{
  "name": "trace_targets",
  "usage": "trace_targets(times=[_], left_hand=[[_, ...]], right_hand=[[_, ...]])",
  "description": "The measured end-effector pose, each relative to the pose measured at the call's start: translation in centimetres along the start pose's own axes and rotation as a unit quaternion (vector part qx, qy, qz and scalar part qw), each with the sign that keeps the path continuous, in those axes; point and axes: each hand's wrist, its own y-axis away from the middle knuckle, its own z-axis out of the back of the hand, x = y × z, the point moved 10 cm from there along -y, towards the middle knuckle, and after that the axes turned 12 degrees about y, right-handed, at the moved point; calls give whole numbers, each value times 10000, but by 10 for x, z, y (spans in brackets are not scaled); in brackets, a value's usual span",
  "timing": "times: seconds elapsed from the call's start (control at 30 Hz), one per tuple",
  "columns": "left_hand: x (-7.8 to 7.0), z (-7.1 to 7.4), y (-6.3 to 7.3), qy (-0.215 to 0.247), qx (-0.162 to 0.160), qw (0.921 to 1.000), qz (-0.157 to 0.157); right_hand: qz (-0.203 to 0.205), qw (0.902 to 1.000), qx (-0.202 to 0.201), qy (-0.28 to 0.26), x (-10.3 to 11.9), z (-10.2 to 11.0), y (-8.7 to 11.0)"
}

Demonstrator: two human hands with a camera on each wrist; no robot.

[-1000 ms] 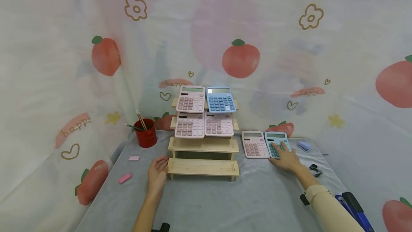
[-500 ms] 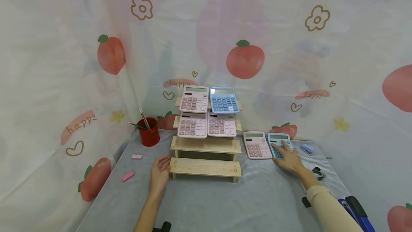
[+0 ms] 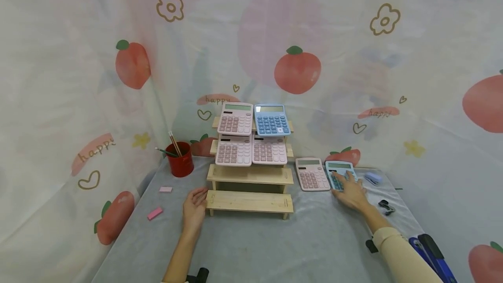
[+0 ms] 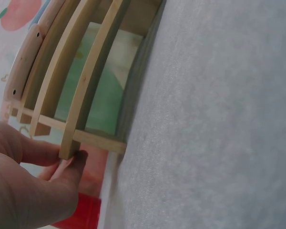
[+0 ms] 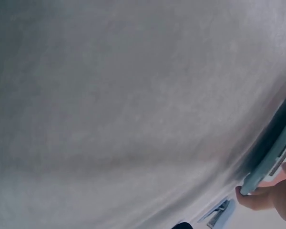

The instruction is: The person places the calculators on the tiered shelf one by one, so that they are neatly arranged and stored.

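My left hand (image 3: 193, 211) pinches the left end of the lowest plank of a tiered wooden stand (image 3: 249, 202). In the left wrist view, the thumb and fingers (image 4: 72, 174) lie around that plank end. Off to the right, my right hand (image 3: 351, 192) spans a teal calculator (image 3: 341, 166), covering most of its keys. A fingertip hooks its edge in the right wrist view, where the teal calculator (image 5: 271, 155) shows side-on. Beside it stands a pink calculator (image 3: 312, 174). On the stand's upper tiers are a blue calculator (image 3: 272, 120) and several pink ones, including an upper-left pink calculator (image 3: 235, 119).
A red cup (image 3: 181, 163) with pencils stands left of the stand. Two pink erasers lie nearby, one a front eraser (image 3: 155, 213). Right of my right hand are a small light-blue stapler (image 3: 373, 178), a black metal item (image 3: 387, 207) and a large blue-and-black stapler (image 3: 434, 257).
The head view shifts slightly. Both hands keep their places, the left at the stand's lowest plank and the right on the teal calculator.
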Motion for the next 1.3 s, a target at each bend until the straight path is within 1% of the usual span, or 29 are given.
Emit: trace_targets(times=[0.1, 0.3, 0.4, 0.53, 0.63, 0.8, 1.0, 1.13, 1.3], left_hand=[[-1, 0, 0, -10, 9, 10000, 14], [-1, 0, 0, 45, -10, 10000, 13], [0, 0, 0, 42, -42, 10000, 62], [0, 0, 0, 102, -91, 9999, 65], [-2, 0, 0, 144, -74, 9999, 8], [1, 1, -1, 126, -82, 9999, 51], [1, -1, 1, 111, -91, 9998, 103], [-1, -1, 2, 154, -71, 9998, 93], [-2, 0, 1, 173, -65, 9998, 93]], right_hand=[[-206, 9997, 152, 24, -4, -2, -2], [-556, 9964, 630, 54, -14, -14, -9], [-592, 9959, 680, 38, -16, -17, -13], [-509, 9965, 666, -34, -15, -16, -14], [-470, 9972, 575, -66, -11, -13, -12], [-419, 9989, 211, 25, -3, -2, -8], [-388, 9990, -213, -97, 11, 15, 7], [-380, 9973, -563, -264, 29, 36, 22], [-263, 9946, -869, -494, 62, 66, 47]])
